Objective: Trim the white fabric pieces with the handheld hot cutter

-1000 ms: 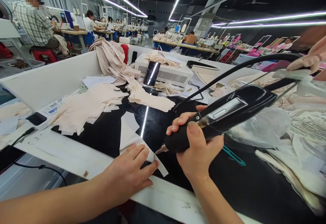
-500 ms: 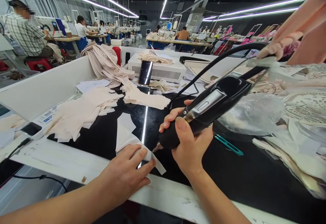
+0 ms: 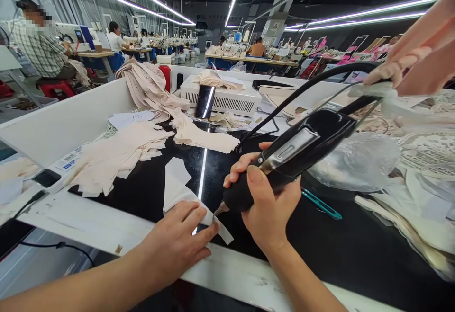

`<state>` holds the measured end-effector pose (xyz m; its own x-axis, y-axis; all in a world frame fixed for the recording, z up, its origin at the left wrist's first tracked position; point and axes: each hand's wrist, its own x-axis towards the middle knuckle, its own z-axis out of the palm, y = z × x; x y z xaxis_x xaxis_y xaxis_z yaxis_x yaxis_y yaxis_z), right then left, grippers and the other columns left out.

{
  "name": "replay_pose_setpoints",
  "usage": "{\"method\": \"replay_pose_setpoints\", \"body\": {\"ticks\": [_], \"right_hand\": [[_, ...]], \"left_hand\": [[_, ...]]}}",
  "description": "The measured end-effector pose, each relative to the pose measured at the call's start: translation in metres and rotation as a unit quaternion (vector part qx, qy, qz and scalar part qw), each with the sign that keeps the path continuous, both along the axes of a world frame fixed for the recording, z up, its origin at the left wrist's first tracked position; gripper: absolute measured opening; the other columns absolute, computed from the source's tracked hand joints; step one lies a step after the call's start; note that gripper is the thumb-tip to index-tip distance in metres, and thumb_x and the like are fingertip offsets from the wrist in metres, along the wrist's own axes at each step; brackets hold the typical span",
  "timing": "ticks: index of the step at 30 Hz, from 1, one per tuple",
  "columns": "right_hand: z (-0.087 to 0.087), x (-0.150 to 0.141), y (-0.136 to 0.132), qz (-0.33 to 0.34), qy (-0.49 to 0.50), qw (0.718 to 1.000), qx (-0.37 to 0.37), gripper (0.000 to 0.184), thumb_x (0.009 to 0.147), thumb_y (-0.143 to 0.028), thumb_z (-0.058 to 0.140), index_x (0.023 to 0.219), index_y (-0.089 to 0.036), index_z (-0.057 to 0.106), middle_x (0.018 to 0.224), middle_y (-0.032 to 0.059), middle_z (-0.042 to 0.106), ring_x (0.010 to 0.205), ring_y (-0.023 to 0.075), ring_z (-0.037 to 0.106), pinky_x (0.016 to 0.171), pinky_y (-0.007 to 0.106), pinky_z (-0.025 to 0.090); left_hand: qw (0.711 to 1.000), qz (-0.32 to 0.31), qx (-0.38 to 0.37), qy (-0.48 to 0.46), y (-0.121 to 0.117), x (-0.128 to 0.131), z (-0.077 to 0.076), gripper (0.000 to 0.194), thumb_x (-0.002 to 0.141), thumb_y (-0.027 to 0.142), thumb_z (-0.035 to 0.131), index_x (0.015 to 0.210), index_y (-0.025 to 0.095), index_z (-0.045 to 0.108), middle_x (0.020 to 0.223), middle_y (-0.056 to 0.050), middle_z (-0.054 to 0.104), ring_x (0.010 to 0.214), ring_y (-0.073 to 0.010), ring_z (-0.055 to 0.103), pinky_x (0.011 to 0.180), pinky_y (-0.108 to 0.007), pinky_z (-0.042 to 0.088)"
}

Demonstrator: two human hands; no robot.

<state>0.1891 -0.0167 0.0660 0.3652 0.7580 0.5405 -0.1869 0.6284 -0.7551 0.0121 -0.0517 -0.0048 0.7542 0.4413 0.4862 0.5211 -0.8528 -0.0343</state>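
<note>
My left hand (image 3: 179,238) lies flat with fingers stretched out on a pale fabric strip (image 3: 183,193), pinning it to the glossy black table top (image 3: 355,250). My right hand (image 3: 266,203) is wrapped round a black corded hand tool (image 3: 295,153). The tool's metal tip touches the strip just right of my left fingertips. Its black cable (image 3: 320,77) arcs up and to the right.
Stacks of beige fabric pieces (image 3: 117,153) lie at the left, a white machine box (image 3: 227,96) with a phone leaning on it at the back. Another person's hand (image 3: 415,61) holds clear plastic at the upper right. Teal tweezers (image 3: 322,204) and lace pieces (image 3: 423,160) lie right.
The view has shifted slightly. My hands stay on the strip and tool, with the tip kept at the strip's edge. The other person's hand at the right has moved a little.
</note>
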Motion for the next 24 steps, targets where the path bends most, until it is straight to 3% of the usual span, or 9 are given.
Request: {"method": "replay_pose_setpoints", "body": {"ticks": [8,16,24], "right_hand": [[0.001,-0.003,0.007,-0.006,0.012,1.000,0.000,0.037,0.085,-0.039,0.090,0.105,-0.027,0.061,0.078,-0.0068,0.067,0.056,0.0118,0.063,0.050,0.026,0.058],[0.002,-0.004,0.011,-0.003,-0.002,1.000,-0.015,0.040,0.085,-0.032,0.088,0.115,-0.028,0.061,0.077,-0.0070,0.069,0.056,0.0137,0.065,0.050,0.027,0.060],[0.011,-0.010,0.015,-0.011,0.030,0.999,-0.012,0.040,0.080,-0.033,0.091,0.110,-0.026,0.065,0.074,-0.0077,0.069,0.052,0.0135,0.064,0.045,0.026,0.057]], "left_hand": [[1.000,0.004,0.021,0.010,0.000,0.002,-0.003,0.035,0.112,0.042,0.068,0.135,0.016,0.065,0.123,-0.011,0.074,0.120,-0.0301,0.069,0.108,-0.044,0.056],[0.999,0.004,0.031,0.013,0.000,0.006,-0.002,0.030,0.116,0.039,0.059,0.133,0.014,0.066,0.122,-0.009,0.076,0.119,-0.0297,0.069,0.109,-0.044,0.050],[0.999,0.018,0.026,0.034,0.000,0.010,-0.008,0.037,0.115,0.045,0.062,0.135,0.014,0.065,0.122,-0.008,0.075,0.123,-0.0319,0.067,0.109,-0.046,0.047]]}}
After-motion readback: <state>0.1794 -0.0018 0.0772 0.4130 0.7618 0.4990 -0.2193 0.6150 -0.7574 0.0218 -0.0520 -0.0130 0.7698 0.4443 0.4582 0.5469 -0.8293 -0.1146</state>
